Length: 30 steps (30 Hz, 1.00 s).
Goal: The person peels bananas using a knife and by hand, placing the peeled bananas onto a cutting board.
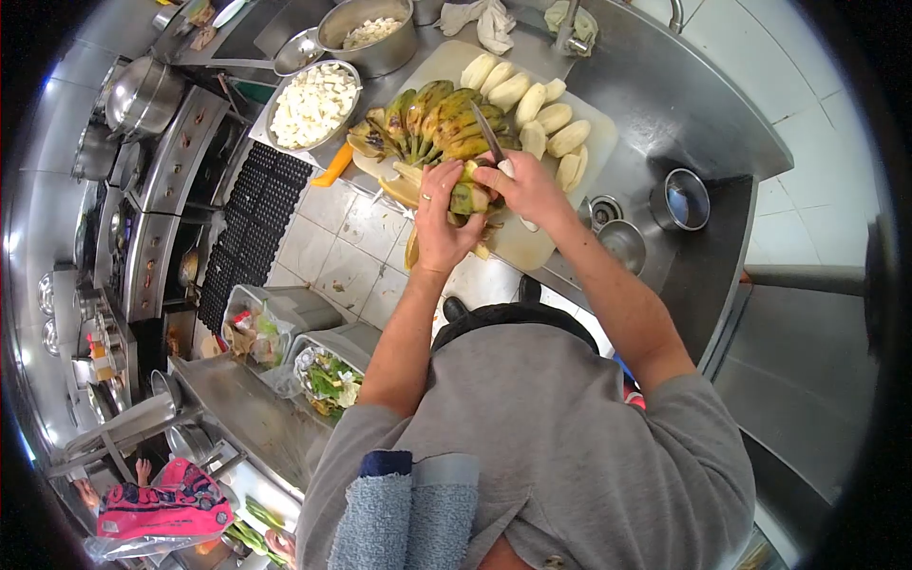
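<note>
My left hand (443, 217) is closed around a greenish plantain (467, 199) at the near edge of the white cutting board (524, 249). In my right hand (528, 194) is a knife (489, 133) with a white handle, its blade pointing away from me and up over the board. The right thumb rests close to the plantain. Just beyond my hands lies a bunch of yellow-green, dark-spotted plantains (446, 116). Peeled plantains (508, 91) line the far and right side of the board. Strips of peel (399, 190) lie left of my hands.
A bowl of chopped white pieces (314, 104) and a metal pot (380, 47) stand at the left back. An orange handle (332, 166) juts over the counter edge. A small metal pot (681, 199) sits right. Waste bins (285, 309) stand below left, beside a black mat (255, 223).
</note>
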Each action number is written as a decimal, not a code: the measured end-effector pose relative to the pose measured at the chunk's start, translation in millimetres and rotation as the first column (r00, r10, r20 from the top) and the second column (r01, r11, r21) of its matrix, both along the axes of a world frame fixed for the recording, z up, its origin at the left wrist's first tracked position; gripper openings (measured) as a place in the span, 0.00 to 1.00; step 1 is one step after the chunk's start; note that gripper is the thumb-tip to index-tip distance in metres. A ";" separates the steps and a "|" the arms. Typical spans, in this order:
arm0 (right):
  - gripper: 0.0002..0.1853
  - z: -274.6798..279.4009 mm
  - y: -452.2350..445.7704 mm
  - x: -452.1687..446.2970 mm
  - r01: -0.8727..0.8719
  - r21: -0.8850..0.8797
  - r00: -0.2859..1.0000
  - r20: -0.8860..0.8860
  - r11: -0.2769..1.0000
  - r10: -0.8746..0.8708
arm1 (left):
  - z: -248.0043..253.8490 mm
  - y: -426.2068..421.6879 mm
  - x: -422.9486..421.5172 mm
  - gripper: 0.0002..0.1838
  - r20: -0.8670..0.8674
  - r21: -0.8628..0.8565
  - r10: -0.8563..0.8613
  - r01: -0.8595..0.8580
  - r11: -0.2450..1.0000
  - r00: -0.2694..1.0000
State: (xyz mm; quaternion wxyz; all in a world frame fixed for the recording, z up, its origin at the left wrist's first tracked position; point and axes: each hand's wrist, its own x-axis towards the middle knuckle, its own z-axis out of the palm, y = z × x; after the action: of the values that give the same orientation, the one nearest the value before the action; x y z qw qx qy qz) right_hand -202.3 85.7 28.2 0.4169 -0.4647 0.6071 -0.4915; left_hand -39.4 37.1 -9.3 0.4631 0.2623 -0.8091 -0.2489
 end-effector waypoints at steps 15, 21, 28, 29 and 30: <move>0.16 7.9 -17.9 -49.9 0.422 0.066 0.840 0.346 0.904 -0.418 | -31.5 14.2 28.0 0.27 -0.107 0.014 -0.029 0.031 0.999 0.994; 0.17 63.9 -42.6 -11.8 -0.076 0.058 0.988 -0.127 0.995 0.083 | -27.5 12.1 12.4 0.30 0.080 0.018 -0.061 0.060 0.998 0.995; 0.25 96.0 -77.2 232.1 -0.803 0.119 0.520 -0.339 0.584 0.784 | -26.3 1.9 21.9 0.26 -0.004 0.157 -0.228 0.225 0.961 0.974; 0.26 106.7 -73.7 256.7 -0.858 0.188 0.419 -0.285 0.479 0.862 | -24.2 -3.0 22.3 0.24 0.086 0.054 -0.220 0.216 0.975 0.972; 0.27 107.3 -69.8 271.2 -0.865 0.105 0.426 -0.367 0.492 0.827 | -25.3 -5.5 22.7 0.23 0.082 0.013 -0.188 0.187 0.982 0.979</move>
State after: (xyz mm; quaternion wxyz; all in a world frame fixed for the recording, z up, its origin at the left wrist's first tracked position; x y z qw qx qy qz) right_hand 68.9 15.9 135.5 0.4606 -0.8096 0.3325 -0.1479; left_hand -16.7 31.6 -34.6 0.4028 0.1961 -0.8483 -0.2824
